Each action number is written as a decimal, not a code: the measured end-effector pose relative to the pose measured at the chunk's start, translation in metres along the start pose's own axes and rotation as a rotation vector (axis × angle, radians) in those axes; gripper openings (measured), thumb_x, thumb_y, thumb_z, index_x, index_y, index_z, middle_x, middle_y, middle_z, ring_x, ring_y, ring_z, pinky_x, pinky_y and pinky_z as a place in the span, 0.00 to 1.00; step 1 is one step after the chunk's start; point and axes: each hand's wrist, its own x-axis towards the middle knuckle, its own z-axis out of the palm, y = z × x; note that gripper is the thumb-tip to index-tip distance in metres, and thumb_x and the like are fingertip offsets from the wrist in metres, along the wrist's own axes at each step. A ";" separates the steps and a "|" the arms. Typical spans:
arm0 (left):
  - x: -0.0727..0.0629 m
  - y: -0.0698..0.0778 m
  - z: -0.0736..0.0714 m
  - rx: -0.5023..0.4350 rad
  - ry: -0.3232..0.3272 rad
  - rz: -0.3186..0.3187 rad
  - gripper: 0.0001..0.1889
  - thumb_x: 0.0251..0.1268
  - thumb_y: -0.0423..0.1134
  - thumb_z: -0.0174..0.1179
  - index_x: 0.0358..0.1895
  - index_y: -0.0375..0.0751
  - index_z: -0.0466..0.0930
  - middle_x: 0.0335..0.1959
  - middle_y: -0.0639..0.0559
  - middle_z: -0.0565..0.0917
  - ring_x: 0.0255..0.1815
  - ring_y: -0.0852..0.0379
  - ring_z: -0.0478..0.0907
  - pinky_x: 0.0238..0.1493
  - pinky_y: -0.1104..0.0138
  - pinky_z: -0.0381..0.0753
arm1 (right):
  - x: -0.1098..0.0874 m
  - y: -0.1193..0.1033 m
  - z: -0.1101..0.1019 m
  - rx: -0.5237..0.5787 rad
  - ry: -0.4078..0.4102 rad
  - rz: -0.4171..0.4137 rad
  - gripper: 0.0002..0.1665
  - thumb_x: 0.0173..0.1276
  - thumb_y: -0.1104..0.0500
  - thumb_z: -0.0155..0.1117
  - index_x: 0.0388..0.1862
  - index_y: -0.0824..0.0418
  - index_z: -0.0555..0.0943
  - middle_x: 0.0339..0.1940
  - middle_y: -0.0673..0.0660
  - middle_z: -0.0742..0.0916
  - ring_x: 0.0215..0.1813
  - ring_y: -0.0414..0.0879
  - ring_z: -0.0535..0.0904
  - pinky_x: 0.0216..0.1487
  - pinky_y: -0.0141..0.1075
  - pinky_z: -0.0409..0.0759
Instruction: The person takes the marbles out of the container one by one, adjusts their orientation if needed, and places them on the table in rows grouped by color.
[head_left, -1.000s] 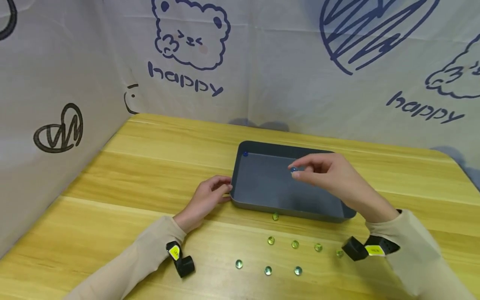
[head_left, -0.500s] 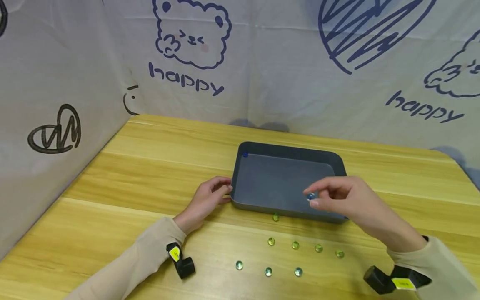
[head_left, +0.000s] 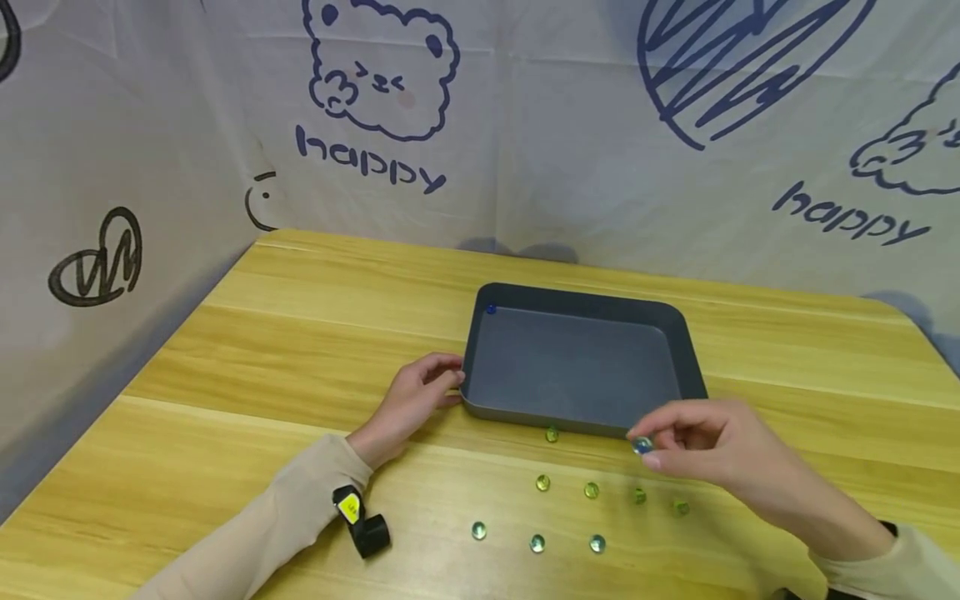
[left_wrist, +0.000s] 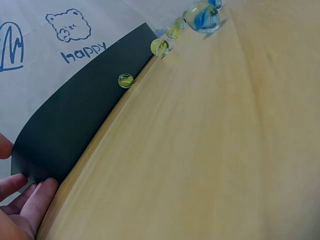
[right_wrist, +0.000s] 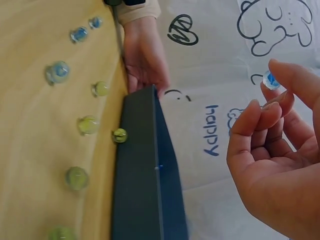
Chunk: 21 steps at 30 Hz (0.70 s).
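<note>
My right hand (head_left: 738,454) pinches a clear marble with a blue swirl (head_left: 642,446) between thumb and index finger, just off the front right corner of a dark grey tray (head_left: 570,421). In the right wrist view the same marble (right_wrist: 271,80) sits at the fingertips, the other fingers curled below. At the tray's left end, my left hand (head_left: 408,404) rests relaxed fingertips against the outer wall; the left wrist view shows these fingers (left_wrist: 42,200) at the tray corner. A dark blue marble (head_left: 491,309) lies in the tray's far left corner.
A yellow-green marble (head_left: 552,435) lies close by the tray's front wall. Several more form a row nearer me, including this yellow-green marble (head_left: 591,491). Three blue-tinted marbles lie in front, one a middle marble (head_left: 537,543). A drawn-on white cloth (head_left: 495,167) hangs behind the table.
My right hand has moved from above the tray toward me and to the right, still pinching the marble. The left hand has stayed at the tray's left end.
</note>
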 end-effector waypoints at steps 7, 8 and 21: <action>0.000 0.002 0.000 -0.003 0.000 -0.007 0.17 0.70 0.32 0.51 0.59 0.29 0.74 0.55 0.38 0.77 0.52 0.47 0.77 0.50 0.63 0.83 | -0.011 0.015 0.000 0.021 -0.032 0.014 0.16 0.65 0.72 0.61 0.46 0.55 0.85 0.26 0.49 0.76 0.24 0.48 0.68 0.23 0.37 0.73; 0.000 0.002 0.000 -0.004 0.001 -0.009 0.17 0.70 0.32 0.51 0.59 0.29 0.74 0.55 0.39 0.77 0.52 0.47 0.77 0.50 0.63 0.83 | -0.012 0.017 0.001 0.020 -0.036 0.016 0.16 0.65 0.72 0.61 0.46 0.55 0.85 0.25 0.49 0.76 0.24 0.49 0.67 0.22 0.37 0.72; 0.001 -0.001 -0.001 -0.004 -0.012 0.012 0.18 0.70 0.32 0.51 0.59 0.29 0.74 0.55 0.37 0.76 0.54 0.46 0.77 0.51 0.62 0.83 | -0.031 0.041 0.005 0.041 -0.046 0.046 0.17 0.65 0.73 0.60 0.48 0.57 0.84 0.26 0.47 0.75 0.23 0.52 0.64 0.20 0.38 0.68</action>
